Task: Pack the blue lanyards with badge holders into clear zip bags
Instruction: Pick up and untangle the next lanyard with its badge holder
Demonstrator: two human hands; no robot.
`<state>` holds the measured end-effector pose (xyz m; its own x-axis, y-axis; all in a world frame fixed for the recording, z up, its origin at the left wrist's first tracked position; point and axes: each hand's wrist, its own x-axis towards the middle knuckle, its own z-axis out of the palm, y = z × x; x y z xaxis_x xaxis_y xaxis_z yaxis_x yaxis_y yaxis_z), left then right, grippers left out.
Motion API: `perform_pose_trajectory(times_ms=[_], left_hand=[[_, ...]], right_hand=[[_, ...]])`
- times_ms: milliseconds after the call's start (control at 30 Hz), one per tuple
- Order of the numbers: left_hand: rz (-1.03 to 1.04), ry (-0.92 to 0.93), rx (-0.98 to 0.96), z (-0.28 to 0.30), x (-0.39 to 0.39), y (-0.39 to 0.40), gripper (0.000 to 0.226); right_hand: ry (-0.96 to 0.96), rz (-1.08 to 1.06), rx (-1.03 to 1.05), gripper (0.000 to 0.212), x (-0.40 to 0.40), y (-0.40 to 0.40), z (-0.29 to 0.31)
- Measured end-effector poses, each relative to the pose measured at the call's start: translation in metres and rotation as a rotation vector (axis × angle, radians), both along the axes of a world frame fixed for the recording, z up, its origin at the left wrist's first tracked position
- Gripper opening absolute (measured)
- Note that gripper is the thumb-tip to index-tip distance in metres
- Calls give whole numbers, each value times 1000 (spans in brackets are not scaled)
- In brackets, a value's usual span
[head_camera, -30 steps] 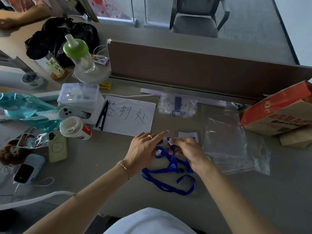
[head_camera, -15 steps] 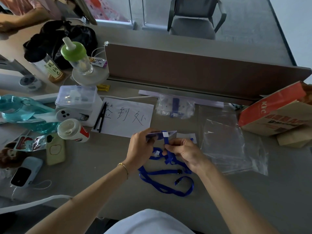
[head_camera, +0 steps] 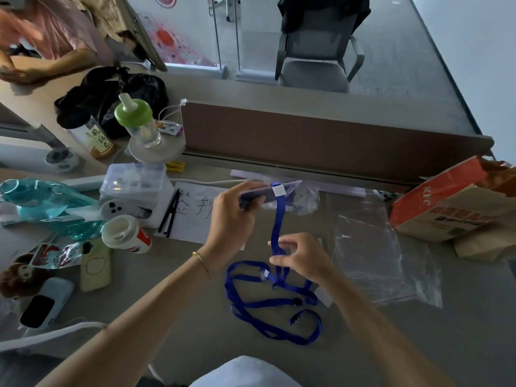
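While the left hand (head_camera: pixel 231 216) is clamped on the badge holder (head_camera: pixel 269 192), raised above the bench (head_camera: pixel 167 317), the right hand (head_camera: pixel 300 258) pinches the blue lanyard (head_camera: pixel 275 300) hanging from it, the rest coiled on the bench. Clear zip bags (head_camera: pixel 374 252) lie just right.

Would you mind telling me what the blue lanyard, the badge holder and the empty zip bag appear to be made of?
Blue lanyard: flat woven fabric ribbon, matte; it drapes limply in loops.
Badge holder: probably soft clear plastic, slightly glossy, held in the left hand.
Zip bag: thin transparent plastic film, with shiny creases and the table showing through.
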<state>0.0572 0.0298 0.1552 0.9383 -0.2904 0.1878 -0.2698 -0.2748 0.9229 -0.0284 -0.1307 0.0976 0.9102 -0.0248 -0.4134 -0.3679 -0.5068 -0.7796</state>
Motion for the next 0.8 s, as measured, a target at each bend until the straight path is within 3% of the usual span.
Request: perform_pose_trajectory(times_ms=[67, 167, 233, 533, 800], left_hand=[[-50, -32, 71, -1, 0, 2, 27], [-65, -48, 105, -2, -4, 4, 27], [-73, -40, 89, -3, -7, 5, 26], [144, 287, -249, -7, -13, 2, 24], [209, 535, -323, -3, -4, 4, 26]], right_hand=[[-55, -2, 194, 55, 4, -8, 16], [-227, -70, 580, 35, 8, -12, 46], [-251, -128, 663, 28, 11, -10, 55], [-191, -158, 572, 20, 0, 20, 33], [-65, -116, 340, 24, -14, 32, -1]])
